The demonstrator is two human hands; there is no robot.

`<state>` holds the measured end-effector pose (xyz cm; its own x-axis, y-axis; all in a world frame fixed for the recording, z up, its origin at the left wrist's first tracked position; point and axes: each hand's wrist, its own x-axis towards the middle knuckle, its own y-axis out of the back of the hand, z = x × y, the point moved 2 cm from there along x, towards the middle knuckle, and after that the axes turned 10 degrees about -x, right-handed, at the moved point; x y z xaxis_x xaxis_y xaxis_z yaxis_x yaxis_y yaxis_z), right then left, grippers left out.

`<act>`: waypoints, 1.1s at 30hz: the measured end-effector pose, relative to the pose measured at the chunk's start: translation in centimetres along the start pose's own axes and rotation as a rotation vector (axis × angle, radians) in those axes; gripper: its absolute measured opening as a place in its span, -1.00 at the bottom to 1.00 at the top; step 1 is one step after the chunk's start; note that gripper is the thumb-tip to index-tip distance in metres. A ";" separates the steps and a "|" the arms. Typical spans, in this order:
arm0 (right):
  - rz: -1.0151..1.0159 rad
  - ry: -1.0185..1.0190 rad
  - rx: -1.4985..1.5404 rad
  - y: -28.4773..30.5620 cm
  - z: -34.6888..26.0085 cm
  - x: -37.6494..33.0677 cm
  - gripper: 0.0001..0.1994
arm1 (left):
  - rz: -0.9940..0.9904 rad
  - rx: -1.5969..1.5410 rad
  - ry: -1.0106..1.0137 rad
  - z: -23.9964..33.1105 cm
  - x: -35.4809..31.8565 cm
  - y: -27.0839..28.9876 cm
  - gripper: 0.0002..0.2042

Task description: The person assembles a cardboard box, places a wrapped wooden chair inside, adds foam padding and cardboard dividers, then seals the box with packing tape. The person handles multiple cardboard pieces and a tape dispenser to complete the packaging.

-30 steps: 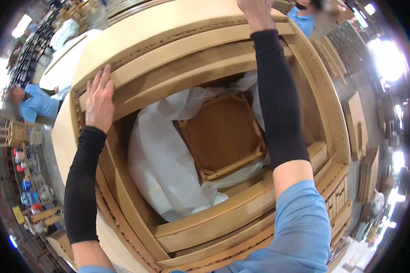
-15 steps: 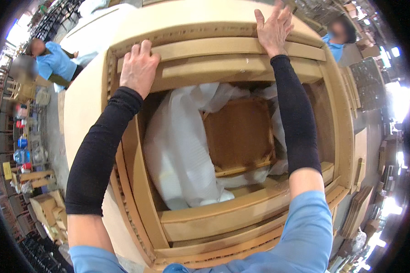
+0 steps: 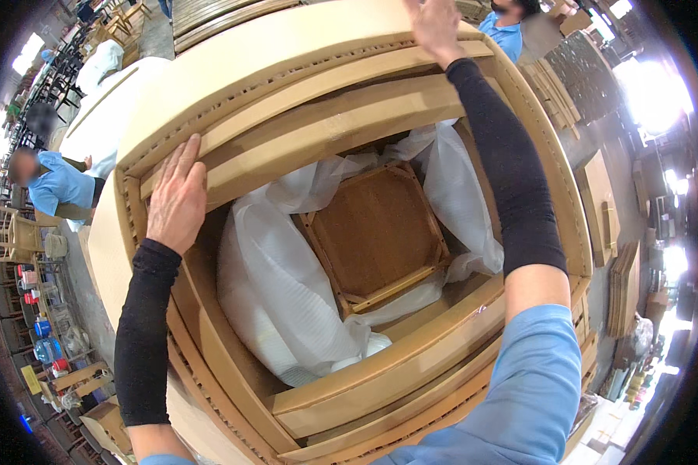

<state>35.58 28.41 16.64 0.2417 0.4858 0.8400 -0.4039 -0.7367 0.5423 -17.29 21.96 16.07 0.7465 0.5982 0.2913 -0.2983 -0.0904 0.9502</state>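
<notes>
A large cardboard box (image 3: 564, 182) stands open in front of me, with long folded cardboard strips (image 3: 310, 128) lining its inner sides. Down inside it lies a square wooden frame with a brown panel (image 3: 376, 232), surrounded by white foam sheet (image 3: 275, 279). My left hand (image 3: 177, 200) lies over the strips at the box's far left corner, its fingers stretched out. At the far right side, my right hand (image 3: 437, 31) rests by the box's rim with fingers extended; the upper edge of the picture cuts off their tips. Neither hand holds anything.
A person in a blue shirt (image 3: 63, 184) stands at the left, another (image 3: 504, 35) beyond the far right corner. Shelving with bottles (image 3: 48, 349) runs along the left. Stacked flat cardboard (image 3: 624, 291) leans at the right; a slatted wooden platform (image 3: 225, 22) lies beyond the box.
My left hand has gone from curled to stretched-out fingers and lies nearer the far left corner. My right hand has shifted along the far side. The whole view has turned slightly.
</notes>
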 end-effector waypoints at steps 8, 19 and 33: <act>-0.344 0.019 0.125 10.2 9.9 -3.5 -0.43 | 0.092 -0.017 -0.166 0.2 1.7 -1.1 -0.94; -0.407 0.521 -0.433 15.7 15.3 -13.4 -0.65 | 0.173 -0.220 -0.549 17.6 27.2 -11.2 -0.72; -0.376 0.263 -0.104 16.7 16.6 -14.4 -0.66 | -0.063 -0.124 -0.488 19.2 27.1 -12.8 -0.35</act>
<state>40.00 1.33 13.88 0.1624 0.8225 0.5451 -0.4209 -0.4419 0.7922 18.15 24.05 13.97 0.9475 0.1550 0.2798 -0.2900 0.0471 0.9559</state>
